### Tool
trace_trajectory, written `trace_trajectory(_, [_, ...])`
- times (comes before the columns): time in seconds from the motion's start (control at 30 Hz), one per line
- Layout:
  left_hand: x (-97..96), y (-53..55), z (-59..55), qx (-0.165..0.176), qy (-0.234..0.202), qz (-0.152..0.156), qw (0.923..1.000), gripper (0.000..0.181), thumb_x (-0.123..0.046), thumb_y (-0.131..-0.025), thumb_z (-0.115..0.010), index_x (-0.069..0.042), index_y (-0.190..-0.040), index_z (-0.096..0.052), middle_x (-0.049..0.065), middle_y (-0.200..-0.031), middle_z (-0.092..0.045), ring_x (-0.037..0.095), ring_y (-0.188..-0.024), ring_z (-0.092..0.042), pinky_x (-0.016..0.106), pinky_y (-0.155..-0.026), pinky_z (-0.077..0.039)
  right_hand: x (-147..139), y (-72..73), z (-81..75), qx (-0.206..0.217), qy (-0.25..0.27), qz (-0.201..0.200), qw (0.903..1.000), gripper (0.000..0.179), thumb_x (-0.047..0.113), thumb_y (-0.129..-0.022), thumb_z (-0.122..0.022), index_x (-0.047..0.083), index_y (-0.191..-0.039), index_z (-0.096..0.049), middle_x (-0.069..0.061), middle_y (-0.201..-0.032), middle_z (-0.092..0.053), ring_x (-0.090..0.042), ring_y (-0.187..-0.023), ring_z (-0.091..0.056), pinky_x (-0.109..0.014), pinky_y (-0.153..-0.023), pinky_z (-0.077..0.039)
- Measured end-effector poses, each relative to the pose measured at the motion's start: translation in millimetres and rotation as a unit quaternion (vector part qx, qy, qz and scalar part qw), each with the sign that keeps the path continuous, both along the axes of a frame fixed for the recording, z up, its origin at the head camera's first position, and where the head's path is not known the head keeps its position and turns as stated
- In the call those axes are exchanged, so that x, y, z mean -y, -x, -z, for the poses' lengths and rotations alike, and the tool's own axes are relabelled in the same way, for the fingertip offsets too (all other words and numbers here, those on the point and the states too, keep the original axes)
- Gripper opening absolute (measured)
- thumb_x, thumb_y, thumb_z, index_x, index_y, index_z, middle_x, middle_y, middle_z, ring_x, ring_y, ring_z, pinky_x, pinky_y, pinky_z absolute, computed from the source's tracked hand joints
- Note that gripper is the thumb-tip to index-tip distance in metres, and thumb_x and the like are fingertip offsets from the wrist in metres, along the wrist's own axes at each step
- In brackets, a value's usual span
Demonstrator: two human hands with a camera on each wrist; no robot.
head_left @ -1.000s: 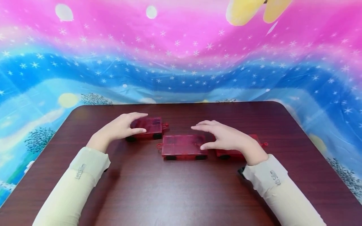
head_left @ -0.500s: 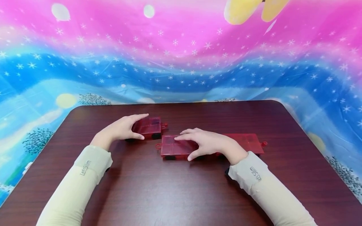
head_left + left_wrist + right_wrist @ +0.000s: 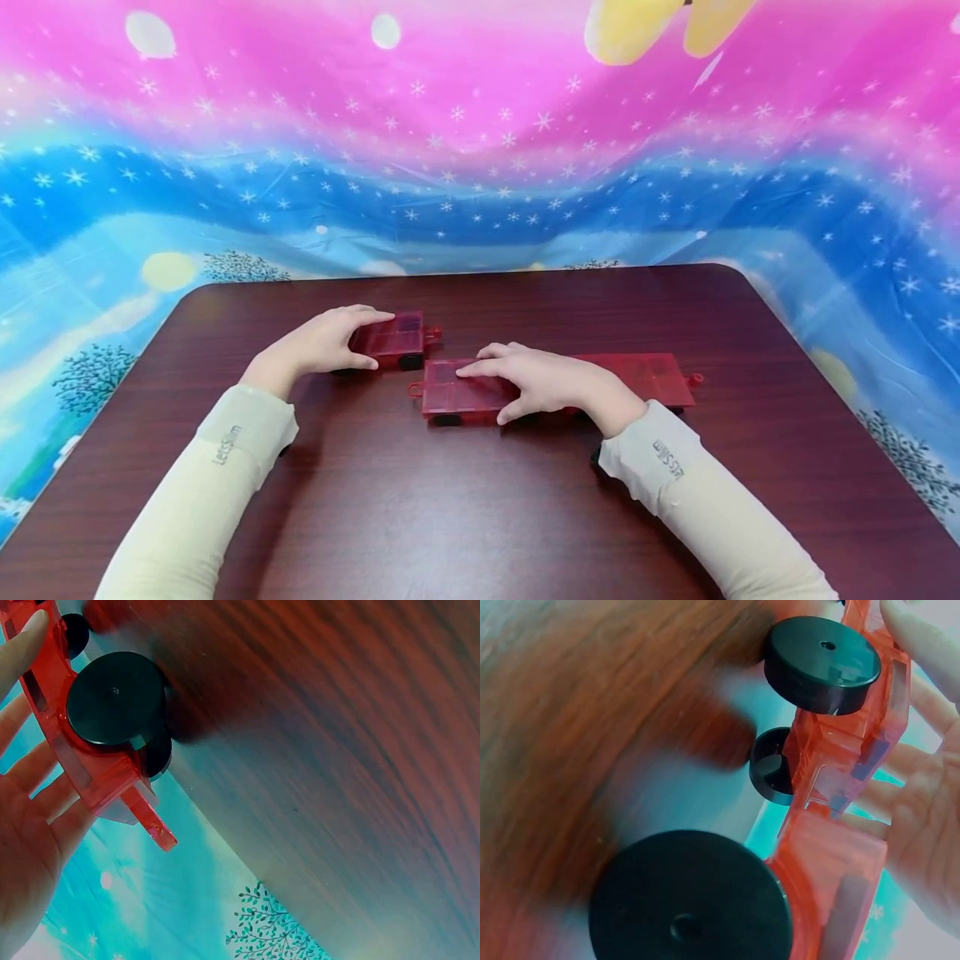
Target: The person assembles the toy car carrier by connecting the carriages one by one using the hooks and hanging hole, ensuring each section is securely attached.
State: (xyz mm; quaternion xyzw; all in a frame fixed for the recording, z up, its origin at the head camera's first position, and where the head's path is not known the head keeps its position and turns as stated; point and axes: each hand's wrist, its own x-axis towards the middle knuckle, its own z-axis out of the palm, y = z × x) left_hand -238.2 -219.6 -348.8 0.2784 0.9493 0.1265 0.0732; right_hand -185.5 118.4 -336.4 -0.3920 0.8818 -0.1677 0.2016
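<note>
Three translucent red toy train cars with black wheels are on the table. My left hand (image 3: 318, 342) grips the back end of the left car (image 3: 401, 333), thumb on its near side and fingers across the far side. In the left wrist view the thumb lies along that car's side (image 3: 112, 780). My right hand (image 3: 551, 379) holds the middle car (image 3: 446, 387), thumb at its near edge, fingers over the top and far side. Behind that hand, the right car (image 3: 652, 375) lines up end to end with the middle one. Their joint is hidden in the head view.
The dark wood table (image 3: 420, 517) has rounded far corners. Past its back edge hangs a pink and blue patterned cloth (image 3: 480, 183). A red hook (image 3: 433, 333) sticks out of the left car, and a red ring (image 3: 415, 389) faces it from the middle car.
My right hand has come left and down from above the gap between two cars onto the middle car. The left hand's grip has lowered slightly; the cars stay about where they were.
</note>
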Motion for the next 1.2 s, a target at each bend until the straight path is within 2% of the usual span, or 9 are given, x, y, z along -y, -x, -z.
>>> trace_trajectory(0.2, [-2.0,-0.8,-1.7,0.000,0.005,0.001,1.0000,0.077,-0.028,-0.083,-0.081,-0.012,-0.149,-0.046,0.024,-0.150,-0.045,0.044,-0.138,-0.042,0.061,-0.111,-0.038,-3.4,-0.1,0.6,0.001,0.002,0.003,1.0000,0.075,0.023,-0.084,-0.080,0.026,-0.150,-0.045,-0.006,-0.152,-0.041,-0.027,-0.138,-0.040,-0.047,-0.110,-0.044])
trace_trajectory(0.43, [3.1,-5.7,-2.8,-0.002,0.002,0.004,1.0000,0.076,-0.027,-0.082,-0.081,-0.011,-0.148,-0.047,0.024,-0.149,-0.047,0.043,-0.137,-0.044,0.060,-0.111,-0.038,-6.9,1.3,2.6,0.008,0.011,0.000,0.9999,0.073,0.023,-0.086,-0.079,0.025,-0.150,-0.045,-0.008,-0.154,-0.039,-0.028,-0.142,-0.036,-0.059,-0.120,-0.026])
trace_trajectory(0.7, [11.6,-12.0,-4.4,-0.008,0.004,-0.002,1.0000,0.076,-0.029,-0.082,-0.081,-0.011,-0.148,-0.047,0.026,-0.148,-0.046,0.045,-0.136,-0.043,0.061,-0.110,-0.038,-10.8,2.3,5.5,0.003,0.025,-0.001,0.9997,0.072,0.024,-0.086,-0.078,0.026,-0.150,-0.045,-0.008,-0.155,-0.038,-0.028,-0.143,-0.036,-0.051,-0.113,-0.039])
trace_trajectory(0.9, [19.1,-20.7,-7.2,-0.013,0.007,-0.004,0.9999,0.077,-0.027,-0.082,-0.082,-0.011,-0.148,-0.047,0.026,-0.148,-0.046,0.045,-0.136,-0.044,0.061,-0.110,-0.039,-15.1,2.7,5.6,0.004,0.033,0.004,0.9995,0.071,0.023,-0.087,-0.078,0.025,-0.150,-0.045,-0.009,-0.156,-0.037,-0.029,-0.144,-0.035,-0.049,-0.113,-0.041])
trace_trajectory(1.2, [31.6,-40.0,-10.0,-0.017,0.008,-0.018,0.9997,0.076,-0.028,-0.081,-0.082,-0.013,-0.147,-0.049,0.025,-0.145,-0.049,0.046,-0.132,-0.047,0.062,-0.104,-0.044,-17.1,1.8,4.3,0.001,0.038,0.007,0.9992,0.071,0.023,-0.086,-0.078,0.025,-0.150,-0.045,-0.010,-0.156,-0.037,-0.029,-0.144,-0.035,-0.050,-0.113,-0.040])
